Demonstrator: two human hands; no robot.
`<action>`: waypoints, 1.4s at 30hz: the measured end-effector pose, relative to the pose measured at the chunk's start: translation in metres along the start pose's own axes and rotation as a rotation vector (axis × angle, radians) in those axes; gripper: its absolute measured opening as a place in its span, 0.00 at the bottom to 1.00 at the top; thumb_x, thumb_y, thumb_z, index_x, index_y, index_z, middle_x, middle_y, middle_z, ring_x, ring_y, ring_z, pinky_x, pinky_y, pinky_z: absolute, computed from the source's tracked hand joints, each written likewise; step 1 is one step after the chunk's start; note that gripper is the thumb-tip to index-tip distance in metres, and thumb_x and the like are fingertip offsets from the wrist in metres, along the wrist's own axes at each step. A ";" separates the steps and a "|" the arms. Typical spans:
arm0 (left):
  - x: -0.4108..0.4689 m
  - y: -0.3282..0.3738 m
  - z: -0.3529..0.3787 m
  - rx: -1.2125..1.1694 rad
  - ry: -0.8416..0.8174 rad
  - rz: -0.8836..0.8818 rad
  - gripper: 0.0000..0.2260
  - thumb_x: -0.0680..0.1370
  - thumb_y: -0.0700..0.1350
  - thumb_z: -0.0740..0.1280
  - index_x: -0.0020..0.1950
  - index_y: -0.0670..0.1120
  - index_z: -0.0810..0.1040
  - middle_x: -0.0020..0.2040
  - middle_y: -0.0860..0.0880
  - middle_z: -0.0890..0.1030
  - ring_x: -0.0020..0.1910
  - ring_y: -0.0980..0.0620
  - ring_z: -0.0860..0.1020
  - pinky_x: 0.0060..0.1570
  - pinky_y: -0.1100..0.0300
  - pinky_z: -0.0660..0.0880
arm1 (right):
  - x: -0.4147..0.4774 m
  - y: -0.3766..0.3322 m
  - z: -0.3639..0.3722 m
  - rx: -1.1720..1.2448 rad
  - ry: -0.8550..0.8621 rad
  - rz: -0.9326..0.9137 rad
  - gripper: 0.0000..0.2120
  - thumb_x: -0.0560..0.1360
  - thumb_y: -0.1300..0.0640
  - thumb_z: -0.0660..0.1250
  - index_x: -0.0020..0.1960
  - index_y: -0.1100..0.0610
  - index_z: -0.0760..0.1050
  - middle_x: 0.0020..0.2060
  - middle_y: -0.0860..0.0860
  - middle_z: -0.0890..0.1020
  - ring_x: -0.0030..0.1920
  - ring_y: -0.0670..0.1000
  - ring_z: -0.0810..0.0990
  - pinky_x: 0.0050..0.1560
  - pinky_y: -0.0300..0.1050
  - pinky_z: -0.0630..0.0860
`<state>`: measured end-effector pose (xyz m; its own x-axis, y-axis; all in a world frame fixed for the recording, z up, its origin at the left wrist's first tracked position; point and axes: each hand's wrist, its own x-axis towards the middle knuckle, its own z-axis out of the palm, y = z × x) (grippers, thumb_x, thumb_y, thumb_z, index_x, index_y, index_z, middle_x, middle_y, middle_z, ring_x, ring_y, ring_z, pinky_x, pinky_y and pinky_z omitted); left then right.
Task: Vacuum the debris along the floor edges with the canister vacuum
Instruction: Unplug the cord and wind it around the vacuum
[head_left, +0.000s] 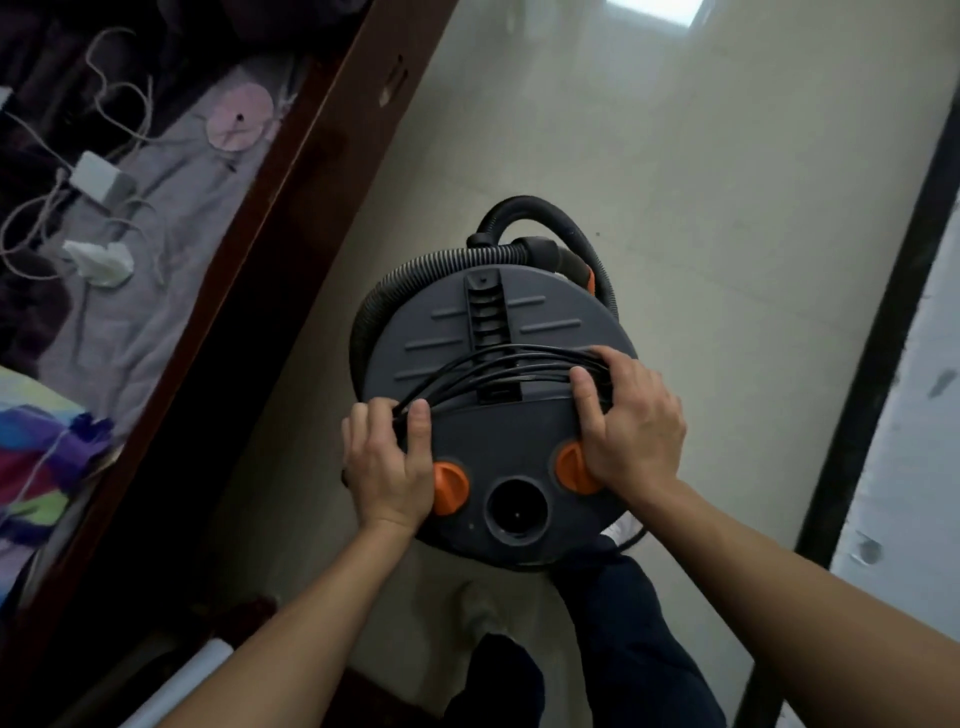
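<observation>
Floor (675, 156): pale tile in a narrow strip between the bed frame (291, 218) on the left and a dark door frame (883, 312) on the right. No debris can be made out along either edge from this height.

Canister vacuum (509, 431): stands on the floor at centre, just in front of the person's legs. Vacuuming has not begun, judging by the stowed state.

Hose (374, 312): coiled round the far and left side of the body. Risk: if the cord is pulled free first, the loose coil may slide off and catch the bed frame.

Power cord (498, 364): several black loops lie across the lid. Risk: loops lifted unevenly may tangle or snag on the ribbed centre rail.

Right hand (631, 421): thumb and curled fingers clasp the cord bundle at the lid's right edge.

Left hand (387, 462): thumb pressed over the cord strands, fingers curled round them at the left edge.

Orange knobs (451, 487): the right one is partly under the right palm; an accidental turn could loosen the lid.
</observation>
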<state>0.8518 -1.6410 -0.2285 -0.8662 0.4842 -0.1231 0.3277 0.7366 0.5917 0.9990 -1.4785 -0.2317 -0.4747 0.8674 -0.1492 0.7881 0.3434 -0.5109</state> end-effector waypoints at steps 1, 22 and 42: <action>0.006 0.011 0.007 -0.003 0.002 0.010 0.27 0.77 0.61 0.51 0.45 0.38 0.75 0.44 0.41 0.74 0.47 0.42 0.71 0.48 0.52 0.65 | 0.009 0.006 -0.005 0.006 0.014 0.017 0.29 0.76 0.36 0.48 0.64 0.51 0.76 0.54 0.51 0.81 0.55 0.57 0.77 0.54 0.53 0.70; 0.288 0.311 0.196 0.032 -0.153 0.341 0.20 0.81 0.59 0.56 0.47 0.43 0.73 0.48 0.42 0.75 0.52 0.42 0.72 0.46 0.52 0.66 | 0.332 0.120 -0.125 0.081 0.299 0.398 0.21 0.81 0.41 0.53 0.60 0.53 0.74 0.54 0.55 0.81 0.56 0.60 0.76 0.56 0.54 0.69; 0.552 0.595 0.359 0.015 -0.204 0.329 0.18 0.80 0.58 0.56 0.43 0.44 0.69 0.45 0.44 0.73 0.51 0.42 0.71 0.45 0.52 0.63 | 0.709 0.196 -0.242 0.079 0.326 0.493 0.26 0.76 0.37 0.49 0.59 0.52 0.77 0.51 0.52 0.82 0.54 0.57 0.76 0.54 0.52 0.70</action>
<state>0.7037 -0.7659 -0.2306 -0.6219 0.7784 -0.0856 0.5821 0.5326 0.6144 0.9116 -0.7087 -0.2326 0.0948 0.9878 -0.1238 0.8475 -0.1453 -0.5105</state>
